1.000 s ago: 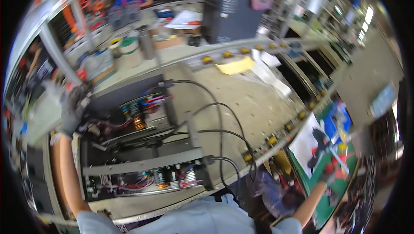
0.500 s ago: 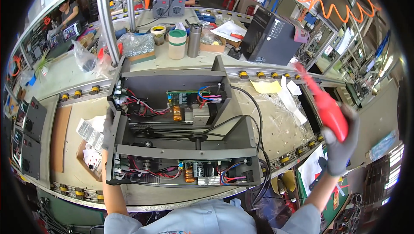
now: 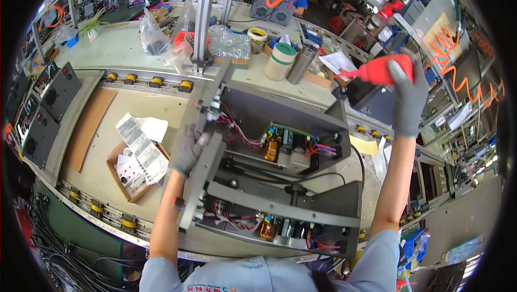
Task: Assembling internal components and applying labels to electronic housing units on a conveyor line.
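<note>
Two dark grey open metal cases stand one behind the other on the bench, the far case and the near case. Wires, copper coils and green circuit boards show inside both. At their left ends, my gloved left hand is closed at the panel edge of the near case, its fingertips partly hidden there. My gloved right hand is raised above the far right of the cases. It grips a red bottle-shaped thing with a long narrow tip pointing left, clear of both cases.
Left of my hand lies a small cardboard box with papers, beside a brown cardboard strip. More grey units stand at the far left. Behind are a metal post, a green-lidded cup and a steel tumbler. Coworkers sit beyond.
My right hand has lifted the red thing and swung its tip to the left. The whole view has turned, so the cases appear further right and tilted. My left hand stays at their left ends.
</note>
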A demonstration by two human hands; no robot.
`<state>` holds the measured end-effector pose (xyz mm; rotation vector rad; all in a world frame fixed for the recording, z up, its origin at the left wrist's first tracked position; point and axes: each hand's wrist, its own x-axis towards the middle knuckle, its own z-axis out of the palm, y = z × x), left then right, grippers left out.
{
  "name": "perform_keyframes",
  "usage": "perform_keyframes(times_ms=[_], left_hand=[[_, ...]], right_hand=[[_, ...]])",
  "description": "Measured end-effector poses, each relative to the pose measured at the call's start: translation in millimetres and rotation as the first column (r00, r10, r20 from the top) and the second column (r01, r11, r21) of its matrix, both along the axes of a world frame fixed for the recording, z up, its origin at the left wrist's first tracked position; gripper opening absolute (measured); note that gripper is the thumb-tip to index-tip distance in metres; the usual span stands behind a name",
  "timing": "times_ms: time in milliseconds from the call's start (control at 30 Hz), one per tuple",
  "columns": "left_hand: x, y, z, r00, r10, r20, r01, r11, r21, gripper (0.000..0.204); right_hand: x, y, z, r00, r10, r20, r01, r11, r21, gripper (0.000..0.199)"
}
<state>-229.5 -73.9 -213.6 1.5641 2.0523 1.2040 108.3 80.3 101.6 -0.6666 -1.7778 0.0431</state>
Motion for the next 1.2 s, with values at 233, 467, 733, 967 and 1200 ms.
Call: perform_keyframes(times_ms=[233, 467, 733, 967, 1200], left_hand=[[23, 1, -7, 0.948, 0.062, 0.313, -0.152, 0.951, 0.271, 0.068], [27, 14, -5, 0.904, 0.073, 0.420, -0.201, 0.941, 0.270, 0.057], [26, 12, -10, 0.927, 0.081, 0.367, -0.203, 0.929, 0.308, 0.058], [24, 11, -10, 0.926, 0.094, 0.364, -0.211, 0.932, 0.295, 0.061], [23, 8, -8, 0.929, 0.054, 0.366, -0.163, 0.947, 0.276, 0.067]], right_hand=[[-8, -43, -40, 0.923, 0.343, -0.176, -0.385, 0.831, -0.402, 0.046], [-1, -52, -83, 0.896, 0.077, 0.438, 0.006, 0.983, -0.186, 0.044], [-27, -42, -92, 0.746, -0.026, 0.666, 0.081, 0.995, -0.052, 0.037], [-31, -36, -95, 0.723, -0.049, 0.689, 0.079, 0.997, -0.012, 0.033], [-32, -33, -97, 0.730, -0.055, 0.681, 0.061, 0.998, 0.015, 0.032]])
